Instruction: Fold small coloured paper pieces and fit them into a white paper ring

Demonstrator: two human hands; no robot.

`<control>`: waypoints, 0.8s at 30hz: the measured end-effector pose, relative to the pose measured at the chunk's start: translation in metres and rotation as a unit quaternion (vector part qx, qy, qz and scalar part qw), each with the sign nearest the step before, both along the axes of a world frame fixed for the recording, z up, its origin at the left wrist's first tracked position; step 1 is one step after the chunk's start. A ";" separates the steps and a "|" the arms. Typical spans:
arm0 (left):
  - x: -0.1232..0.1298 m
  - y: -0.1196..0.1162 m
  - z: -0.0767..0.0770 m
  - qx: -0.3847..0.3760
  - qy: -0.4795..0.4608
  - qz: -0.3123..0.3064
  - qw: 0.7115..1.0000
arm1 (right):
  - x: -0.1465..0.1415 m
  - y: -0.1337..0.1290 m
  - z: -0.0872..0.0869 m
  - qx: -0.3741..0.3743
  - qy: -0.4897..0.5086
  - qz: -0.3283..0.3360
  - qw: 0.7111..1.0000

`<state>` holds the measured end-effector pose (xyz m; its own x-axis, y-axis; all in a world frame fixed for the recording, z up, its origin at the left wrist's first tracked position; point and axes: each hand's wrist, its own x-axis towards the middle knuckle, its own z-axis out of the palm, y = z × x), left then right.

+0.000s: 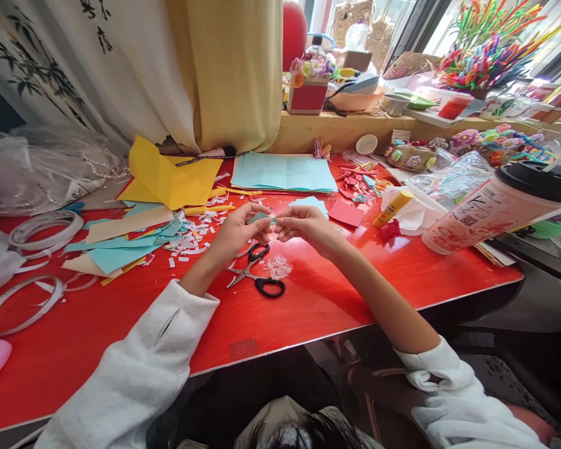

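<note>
Between both hands, over the middle of the red table, is a small piece of light blue paper (260, 217). My left hand (238, 231) is closed on its left part, thumb on top. The fingertips of my right hand (306, 227) pinch its right end; they cover that end, so its shape there is hidden. Just below the hands lie black-handled scissors (247, 272) with the blades apart, beside a small heap of clear shreds (279, 267). Behind the right hand are light blue paper pieces (312, 204) and a red paper square (346, 213).
A stack of light blue sheets (285, 172) lies at the back. To the left are yellow paper (172, 178), paper offcuts (121, 240) and tape rolls (23, 305). On the right stand a glue stick (393, 208) and a large lidded cup (481, 212) near the table edge.
</note>
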<state>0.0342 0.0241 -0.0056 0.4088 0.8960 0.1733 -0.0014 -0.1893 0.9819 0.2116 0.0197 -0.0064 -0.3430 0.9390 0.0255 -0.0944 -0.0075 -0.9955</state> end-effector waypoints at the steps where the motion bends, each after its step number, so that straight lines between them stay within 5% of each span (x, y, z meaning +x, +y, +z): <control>1: 0.000 0.000 0.000 -0.007 -0.003 -0.006 1.000 | 0.000 0.000 0.000 0.004 0.002 -0.006 1.000; 14: -0.001 -0.001 -0.001 -0.116 -0.056 -0.031 0.991 | 0.001 -0.002 0.001 0.019 0.012 -0.035 0.999; 24: 0.005 0.000 -0.004 -0.093 -0.062 0.030 0.993 | -0.002 -0.001 -0.002 0.031 -0.017 -0.017 0.999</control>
